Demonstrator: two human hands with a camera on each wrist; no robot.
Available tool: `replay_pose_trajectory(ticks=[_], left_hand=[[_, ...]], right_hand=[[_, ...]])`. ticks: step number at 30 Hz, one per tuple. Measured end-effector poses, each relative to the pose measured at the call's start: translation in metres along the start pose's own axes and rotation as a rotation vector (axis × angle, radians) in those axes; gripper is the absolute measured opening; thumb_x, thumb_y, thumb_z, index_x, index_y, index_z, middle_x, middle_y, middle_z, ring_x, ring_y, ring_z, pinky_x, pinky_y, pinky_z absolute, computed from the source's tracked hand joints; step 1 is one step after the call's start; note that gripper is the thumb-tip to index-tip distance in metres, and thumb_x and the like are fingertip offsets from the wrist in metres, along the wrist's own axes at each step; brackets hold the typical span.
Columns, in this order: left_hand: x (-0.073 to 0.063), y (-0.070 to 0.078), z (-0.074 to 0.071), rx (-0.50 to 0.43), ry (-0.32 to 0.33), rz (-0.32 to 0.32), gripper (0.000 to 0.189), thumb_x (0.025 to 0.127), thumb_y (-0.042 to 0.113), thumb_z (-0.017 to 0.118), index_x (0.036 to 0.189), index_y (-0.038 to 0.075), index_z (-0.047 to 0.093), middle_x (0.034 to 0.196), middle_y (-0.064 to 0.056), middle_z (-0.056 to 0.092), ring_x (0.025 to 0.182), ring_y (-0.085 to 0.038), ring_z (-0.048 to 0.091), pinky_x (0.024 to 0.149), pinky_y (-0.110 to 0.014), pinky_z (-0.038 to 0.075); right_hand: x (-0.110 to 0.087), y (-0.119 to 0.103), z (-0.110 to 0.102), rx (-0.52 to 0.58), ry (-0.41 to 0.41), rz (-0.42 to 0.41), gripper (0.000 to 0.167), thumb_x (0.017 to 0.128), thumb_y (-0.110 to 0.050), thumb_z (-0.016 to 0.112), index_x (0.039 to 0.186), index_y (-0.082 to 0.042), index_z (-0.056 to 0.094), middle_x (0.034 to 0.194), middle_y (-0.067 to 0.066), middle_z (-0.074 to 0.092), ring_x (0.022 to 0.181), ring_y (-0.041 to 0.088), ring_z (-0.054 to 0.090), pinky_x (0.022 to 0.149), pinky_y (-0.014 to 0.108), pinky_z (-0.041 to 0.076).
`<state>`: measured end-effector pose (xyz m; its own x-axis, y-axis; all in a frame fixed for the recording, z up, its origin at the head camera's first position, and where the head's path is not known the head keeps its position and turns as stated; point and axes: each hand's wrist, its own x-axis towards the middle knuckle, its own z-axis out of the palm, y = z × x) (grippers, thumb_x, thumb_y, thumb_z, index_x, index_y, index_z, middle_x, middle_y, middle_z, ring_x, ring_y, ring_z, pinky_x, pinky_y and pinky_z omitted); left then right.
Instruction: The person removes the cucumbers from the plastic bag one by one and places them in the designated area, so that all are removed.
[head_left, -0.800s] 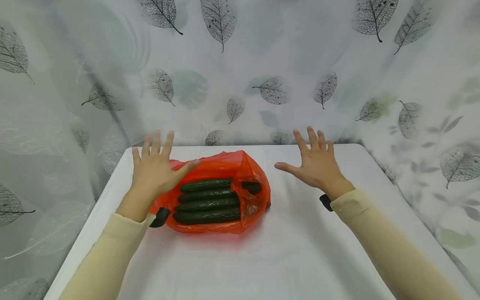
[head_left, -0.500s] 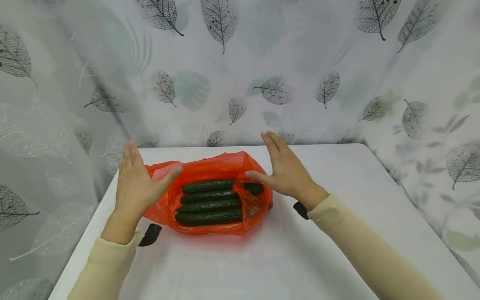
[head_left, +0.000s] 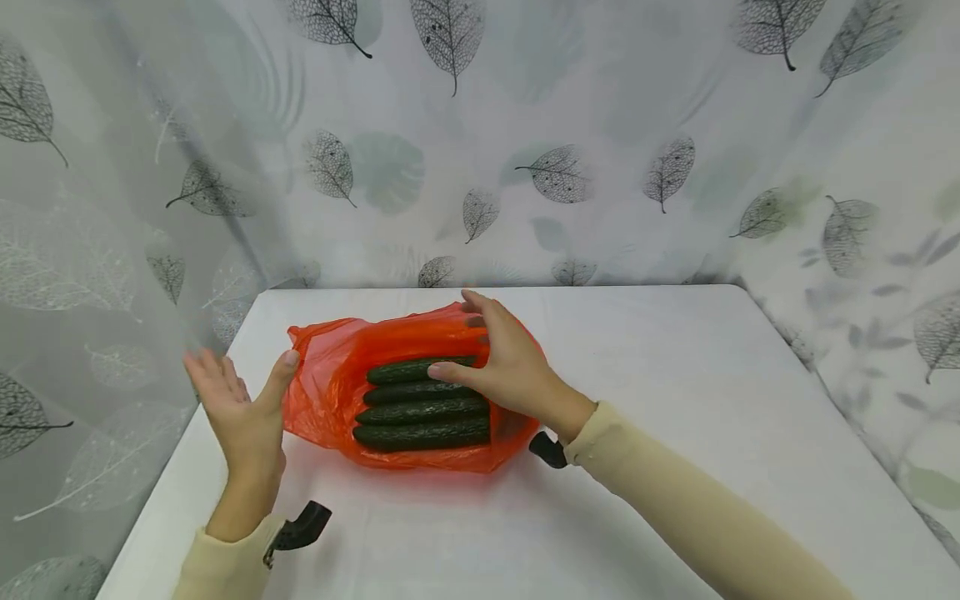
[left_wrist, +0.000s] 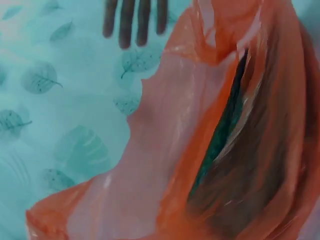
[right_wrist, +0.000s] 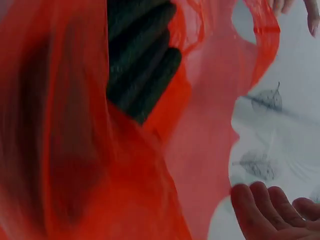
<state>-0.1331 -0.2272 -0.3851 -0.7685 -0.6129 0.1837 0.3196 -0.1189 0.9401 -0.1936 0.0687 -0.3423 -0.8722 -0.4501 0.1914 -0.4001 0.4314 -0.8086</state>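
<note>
Dark green cucumbers (head_left: 420, 412) lie side by side in a red plastic bag (head_left: 322, 392). Over the bag's right half my right hand (head_left: 517, 367) hovers, fingers loosely bent and thumb spread toward the cucumbers; whether it touches the film is unclear. To the left of the bag, my left hand (head_left: 247, 421) is raised with fingers and thumb apart and nothing in them. The left wrist view has the bag (left_wrist: 145, 150) slightly gaping, a strip of cucumber (left_wrist: 220, 132) showing. In the right wrist view, my right hand (right_wrist: 270, 215) appears beside the bag, and cucumber ends (right_wrist: 155, 82) show through its opening.
A white table (head_left: 675, 367) bears the bag. Behind and beside it hangs a curtain (head_left: 600, 83) printed with leaves. Each wrist carries a small black device, one by the left sleeve (head_left: 225, 558), another by the right sleeve (head_left: 652, 475).
My right hand has moved left, from beside the bag to over its right part. My left hand has shifted left and down, away from the bag, its palm turning. The bag stays in place.
</note>
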Motion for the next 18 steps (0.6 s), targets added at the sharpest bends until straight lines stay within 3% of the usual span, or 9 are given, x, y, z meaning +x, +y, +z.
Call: replay_pose_trajectory(ticks=[5, 8, 10, 16, 18], left_hand=[[-0.015, -0.015, -0.001, -0.164, 0.072, -0.178, 0.114, 0.089, 0.009, 0.075, 0.16, 0.017, -0.015, 0.168, 0.0, 0.001, 0.151, -0.012, 0.012, 0.115, -0.022, 0.019], [-0.026, -0.026, 0.0, -0.246, 0.118, -0.244, 0.111, 0.091, 0.011, 0.073, 0.16, 0.016, -0.015, 0.168, -0.001, 0.001, 0.151, -0.012, 0.013, 0.112, -0.022, 0.027], [-0.034, -0.034, 0.002, -0.263, 0.126, -0.247, 0.108, 0.091, 0.008, 0.072, 0.161, 0.015, -0.009, 0.168, -0.004, 0.007, 0.15, -0.015, 0.019, 0.11, -0.021, 0.031], [-0.055, -0.059, 0.012, -0.161, 0.059, -0.236, 0.077, 0.087, 0.005, 0.077, 0.151, 0.015, 0.034, 0.15, -0.01, 0.042, 0.136, -0.025, 0.041, 0.096, -0.022, 0.047], [-0.059, -0.065, 0.014, -0.14, 0.055, -0.244, 0.077, 0.086, 0.007, 0.078, 0.15, 0.015, 0.036, 0.148, -0.009, 0.044, 0.134, -0.026, 0.042, 0.095, -0.022, 0.047]], right_hand=[[-0.001, 0.001, 0.014, 0.083, -0.144, 0.103, 0.097, 0.081, -0.047, 0.082, 0.158, -0.018, 0.03, 0.144, -0.006, 0.05, 0.128, 0.019, 0.053, 0.102, 0.041, 0.045], [-0.001, 0.004, 0.02, 0.066, -0.217, 0.124, 0.087, 0.085, -0.041, 0.08, 0.155, -0.014, 0.036, 0.139, -0.006, 0.055, 0.125, 0.019, 0.056, 0.101, 0.038, 0.046], [-0.001, 0.007, 0.025, 0.034, -0.257, 0.118, 0.08, 0.087, -0.038, 0.079, 0.152, -0.011, 0.041, 0.135, -0.002, 0.059, 0.122, 0.019, 0.057, 0.101, 0.038, 0.046], [-0.001, 0.018, 0.04, -0.066, -0.332, 0.113, 0.065, 0.087, -0.034, 0.079, 0.142, -0.01, 0.055, 0.125, 0.001, 0.066, 0.115, 0.018, 0.062, 0.097, 0.034, 0.048], [0.0, 0.022, 0.045, -0.087, -0.349, 0.116, 0.062, 0.086, -0.033, 0.08, 0.14, -0.01, 0.058, 0.123, 0.001, 0.067, 0.113, 0.017, 0.062, 0.096, 0.032, 0.048]])
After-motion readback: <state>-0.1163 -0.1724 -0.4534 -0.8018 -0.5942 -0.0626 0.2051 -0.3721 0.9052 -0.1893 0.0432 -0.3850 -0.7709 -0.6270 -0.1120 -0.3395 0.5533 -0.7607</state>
